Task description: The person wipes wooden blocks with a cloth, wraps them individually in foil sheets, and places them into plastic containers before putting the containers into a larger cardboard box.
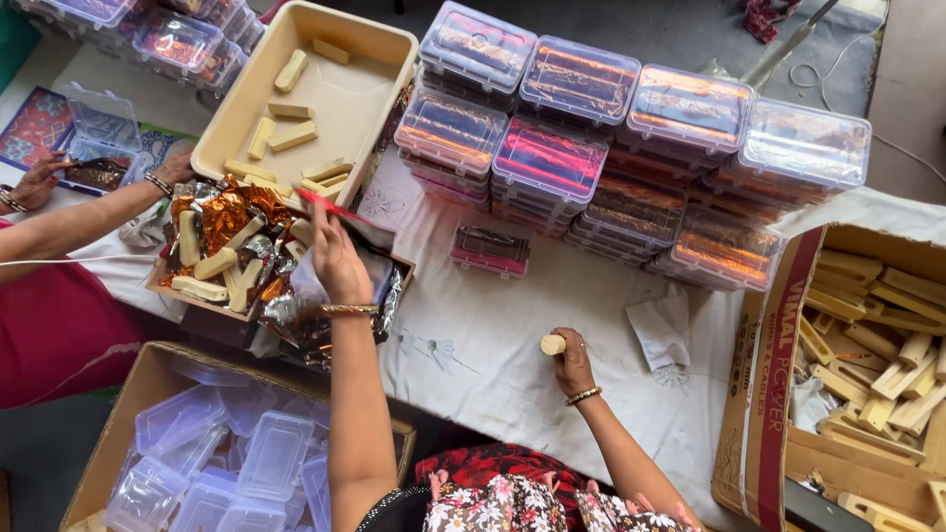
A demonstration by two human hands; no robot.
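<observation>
My left hand (335,258) reaches into a low box (212,317) heaped with copper and silver foil wrappers (229,215) and pale sticks (215,264). Its fingers rest on the foil, and a thin red strip (333,208) lies at the fingertips. Whether the fingers pinch that strip I cannot tell. My right hand (574,363) rests on the white cloth (512,325), closed around one pale stick (553,345) whose round end pokes out to the left.
A beige tray (367,59) holds more sticks. Stacks of clear lidded boxes (611,148) fill the back, with a single one (490,248) in front. A cardboard box (778,394) of sticks stands on the right, a carton of empty clear boxes (227,463) lower left. Another person's hand (41,179) works at the left.
</observation>
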